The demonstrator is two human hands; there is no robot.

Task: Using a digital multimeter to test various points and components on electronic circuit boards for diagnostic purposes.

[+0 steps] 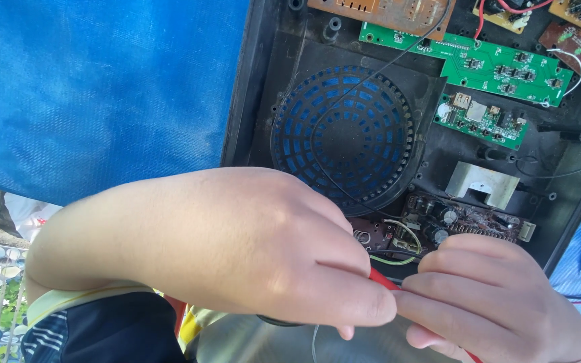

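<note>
A thin red probe is pinched between the fingers of the left hand and right hand, just below the brown circuit board in the opened black casing.

You work in strong daylight. It glows through the blue tarp and shows blue through the round speaker grille beside it. Your left hand, below the grille, is brightly lit, almost washed out, and slightly soft. The green circuit board, right of the grille, stays sharp.
</note>
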